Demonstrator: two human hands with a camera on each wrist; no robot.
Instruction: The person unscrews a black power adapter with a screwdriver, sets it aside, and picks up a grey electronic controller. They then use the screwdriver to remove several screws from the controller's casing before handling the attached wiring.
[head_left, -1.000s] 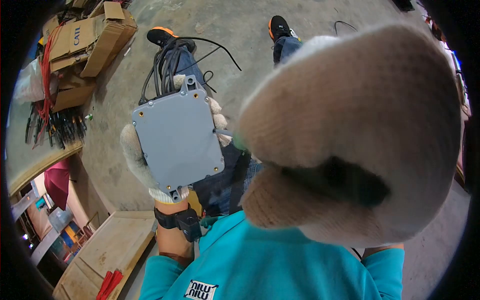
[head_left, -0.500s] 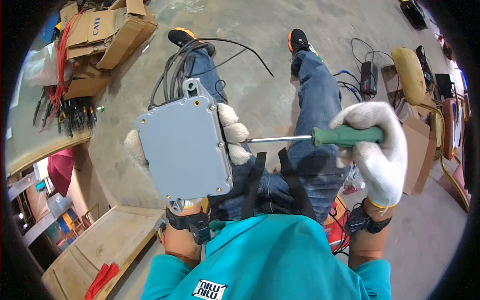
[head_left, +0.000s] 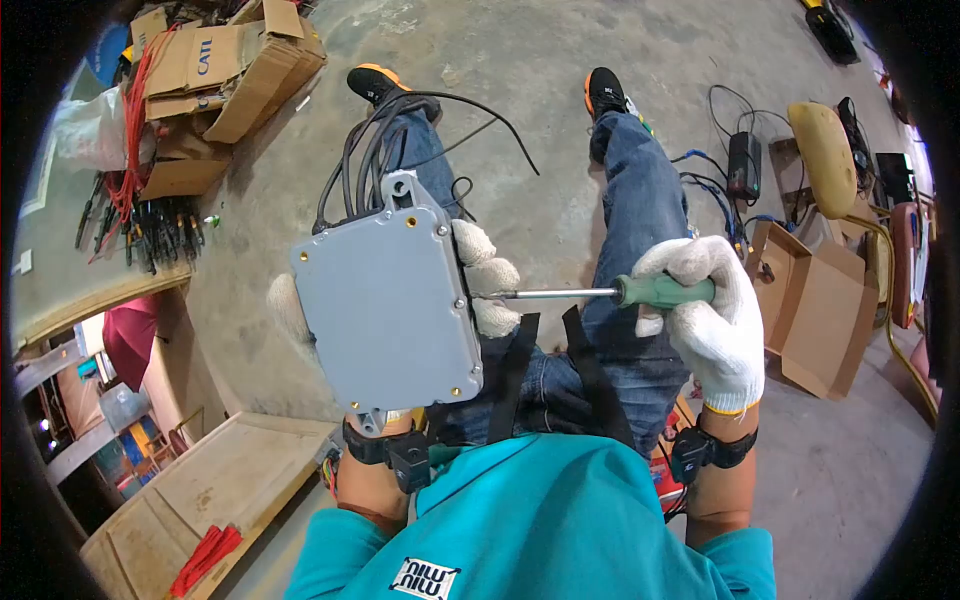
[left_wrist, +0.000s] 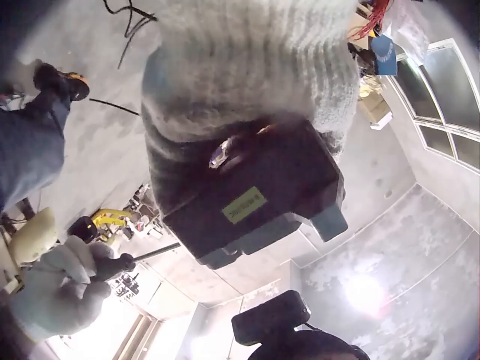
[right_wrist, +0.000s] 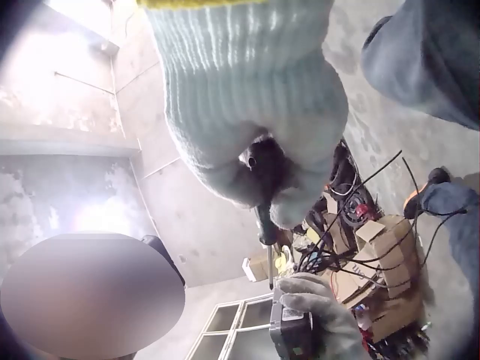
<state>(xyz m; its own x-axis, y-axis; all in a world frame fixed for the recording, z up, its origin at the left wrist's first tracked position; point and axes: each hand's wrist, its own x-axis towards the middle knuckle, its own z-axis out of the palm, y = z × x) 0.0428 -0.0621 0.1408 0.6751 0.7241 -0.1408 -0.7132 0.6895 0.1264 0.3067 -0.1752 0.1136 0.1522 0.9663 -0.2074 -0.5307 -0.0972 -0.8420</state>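
Note:
A flat grey box (head_left: 385, 310) with screws and brass-coloured inserts around its edge lies in my gloved left hand (head_left: 492, 277). The thumb is along its left side and the fingertips curl round its right side, while the palm is hidden below. Black cables (head_left: 368, 160) come out at the box's far end. In the left wrist view a small label (left_wrist: 246, 205) shows on a dark face of the box. My gloved right hand (head_left: 712, 325) grips a screwdriver (head_left: 662, 291) by its green handle. Its shaft points level at the box's right side, the tip among the left fingertips.
Torn cardboard boxes (head_left: 210, 70) and bundled red wire lie at the far left. A wooden board (head_left: 200, 500) with a red cloth (head_left: 207, 560) is at near left. At right are an open carton (head_left: 815, 300), a chair (head_left: 825, 160) and a black power adapter (head_left: 744, 165) on the floor.
My right hand, large and blurred near the head camera at first, has come down and then left with the screwdriver. The box has shifted slightly right in view, still in my left hand.

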